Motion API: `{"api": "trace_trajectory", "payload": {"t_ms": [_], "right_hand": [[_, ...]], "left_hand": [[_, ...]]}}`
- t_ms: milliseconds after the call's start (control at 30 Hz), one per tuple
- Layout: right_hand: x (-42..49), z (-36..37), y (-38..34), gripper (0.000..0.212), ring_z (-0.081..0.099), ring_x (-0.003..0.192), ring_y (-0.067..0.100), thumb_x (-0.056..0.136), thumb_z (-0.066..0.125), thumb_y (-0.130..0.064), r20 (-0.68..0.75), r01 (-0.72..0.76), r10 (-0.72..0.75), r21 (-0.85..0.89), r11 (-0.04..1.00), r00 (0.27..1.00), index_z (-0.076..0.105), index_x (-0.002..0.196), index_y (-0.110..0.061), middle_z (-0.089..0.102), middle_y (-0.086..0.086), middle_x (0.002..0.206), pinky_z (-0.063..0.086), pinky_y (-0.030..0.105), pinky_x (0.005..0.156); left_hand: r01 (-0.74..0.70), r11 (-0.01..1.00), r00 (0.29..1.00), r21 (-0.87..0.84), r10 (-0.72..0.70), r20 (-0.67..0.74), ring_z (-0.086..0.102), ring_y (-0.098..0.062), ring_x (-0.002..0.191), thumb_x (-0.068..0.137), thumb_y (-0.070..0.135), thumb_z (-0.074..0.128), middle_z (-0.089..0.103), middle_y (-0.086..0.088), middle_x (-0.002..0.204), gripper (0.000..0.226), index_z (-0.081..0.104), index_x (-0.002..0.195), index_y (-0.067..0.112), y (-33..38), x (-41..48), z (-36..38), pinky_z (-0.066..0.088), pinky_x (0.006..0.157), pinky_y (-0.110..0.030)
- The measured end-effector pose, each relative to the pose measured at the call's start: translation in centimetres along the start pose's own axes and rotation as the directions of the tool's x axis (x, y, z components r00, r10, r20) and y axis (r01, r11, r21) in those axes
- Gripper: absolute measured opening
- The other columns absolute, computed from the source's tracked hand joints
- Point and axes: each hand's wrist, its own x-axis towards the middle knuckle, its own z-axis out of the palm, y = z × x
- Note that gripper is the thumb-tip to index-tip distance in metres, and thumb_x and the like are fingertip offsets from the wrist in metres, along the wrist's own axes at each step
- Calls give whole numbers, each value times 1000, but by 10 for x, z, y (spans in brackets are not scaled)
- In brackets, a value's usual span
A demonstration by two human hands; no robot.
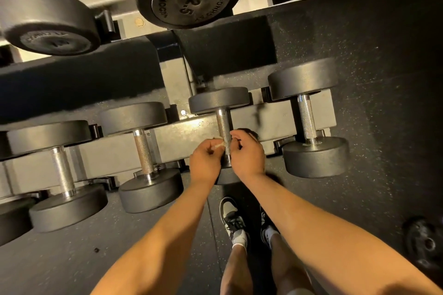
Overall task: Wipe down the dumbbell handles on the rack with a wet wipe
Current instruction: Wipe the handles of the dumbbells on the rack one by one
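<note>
On the lower tier of the rack (275,122), the knurled handle (224,124) of the dumbbell (219,99) second from the right is flanked by both hands. A pale scrap of wet wipe (219,145) is pinched in the curled fingers of the left hand (206,160), just at the handle's left side; most of the wipe is hidden. The right hand (248,153) is curled against the handle's right side, but what it grips cannot be told. The near head (227,176) is largely covered by the wrists. The leftmost dumbbell (12,220) is cut off by the frame edge.
</note>
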Motion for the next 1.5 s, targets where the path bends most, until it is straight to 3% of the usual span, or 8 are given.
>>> {"api": "trace_trajectory", "payload": {"t_ms": [167,367,533,700,900,1067,1233,1500], "right_hand": [[2,-1,1,36,62,93,7,99,52,-21,52,-3,2,16,1000,999,66,127,-38,69,-13,114,43,13,69],[2,-4,-2,35,60,72,16,97,52,-26,84,-38,43,-51,998,996,66,125,-42,71,-5,87,44,26,59],[-1,-5,-5,29,67,98,28,98,52,-20,79,-148,156,-102,984,985,73,117,-22,73,8,108,50,26,76],[-20,-23,-10,36,58,110,10,102,54,-20,161,-96,74,133,986,984,59,137,-21,64,0,128,44,22,93],[-11,-33,-27,28,61,102,6,99,57,-11,234,-62,1,251,966,972,64,123,-22,65,-4,116,48,10,82],[26,-27,-48,28,61,94,12,98,58,-8,22,38,-42,140,989,999,70,121,-16,63,1,113,46,4,68],[25,-6,-41,29,54,98,10,95,59,0,45,113,-112,-16,994,993,72,119,-8,65,12,118,33,-6,69],[-4,-28,-15,16,68,98,20,94,64,-11,198,-131,134,-28,991,971,78,101,-15,75,3,102,56,35,89]], "left_hand": [[-36,998,996,-58,31,-88,63,12,90,101,16,60,72,14,101,16,72,111,21,17,14,5,45,79,-3],[29,1000,998,2,-29,-62,63,7,79,99,17,64,69,13,89,6,68,99,20,14,5,8,43,66,-2],[88,990,996,108,-91,23,62,6,81,94,12,69,71,13,88,10,74,96,20,10,-10,1,44,67,0],[36,997,999,66,-36,2,66,3,91,96,14,67,73,13,97,15,75,107,20,16,-26,1,51,88,-16],[-69,998,997,-5,69,45,63,3,93,101,8,53,67,15,103,33,56,125,30,30,-28,9,47,76,-9],[-112,992,993,61,114,-29,63,-11,100,104,12,48,63,12,111,34,51,134,27,20,-23,12,52,87,-25],[-31,983,996,180,46,-80,63,-16,102,108,27,39,69,0,123,37,53,142,31,10,-19,20,45,81,-27],[-92,988,985,123,108,-133,63,-10,108,106,20,47,69,5,123,32,65,132,21,16,-35,28,48,100,-29]]}}
